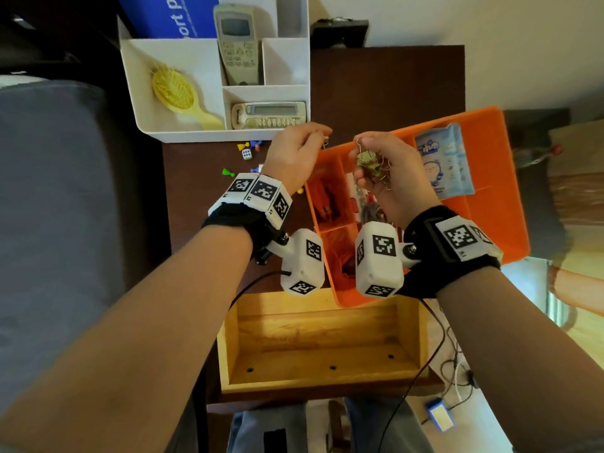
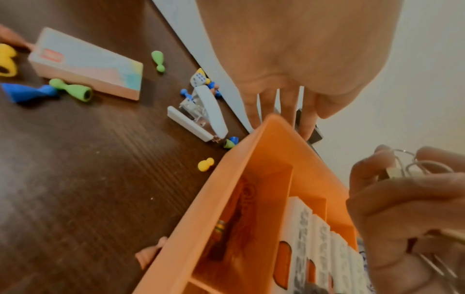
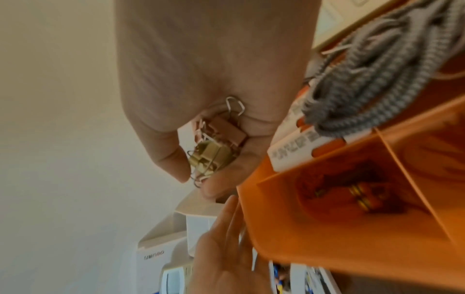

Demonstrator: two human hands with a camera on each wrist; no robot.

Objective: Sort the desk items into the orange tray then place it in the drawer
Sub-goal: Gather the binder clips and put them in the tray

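The orange tray (image 1: pixel 490 223) lies askew on the dark desk, its near corner over the open wooden drawer (image 1: pixel 323 341). My right hand (image 1: pixel 362 152) hovers over the tray's left compartments and grips a bunch of binder clips (image 1: pixel 369 165), which the right wrist view shows as gold and brown clips (image 3: pixel 214 155) in the curled fingers. My left hand (image 1: pixel 313 135) is at the tray's far left corner and pinches one small binder clip (image 1: pixel 326 140) at its fingertips. That clip is hidden in both wrist views. A tissue packet (image 1: pixel 446 161) lies in the tray's far compartment.
A stapler (image 2: pixel 201 115), a die (image 2: pixel 197 78), coloured game pawns (image 2: pixel 73 89) and a pastel box (image 2: pixel 85 63) lie on the desk left of the tray. A grey cable (image 3: pixel 377 69) and white packs (image 2: pixel 302 228) lie in the tray. The white organiser (image 1: pixel 163 132) stands behind.
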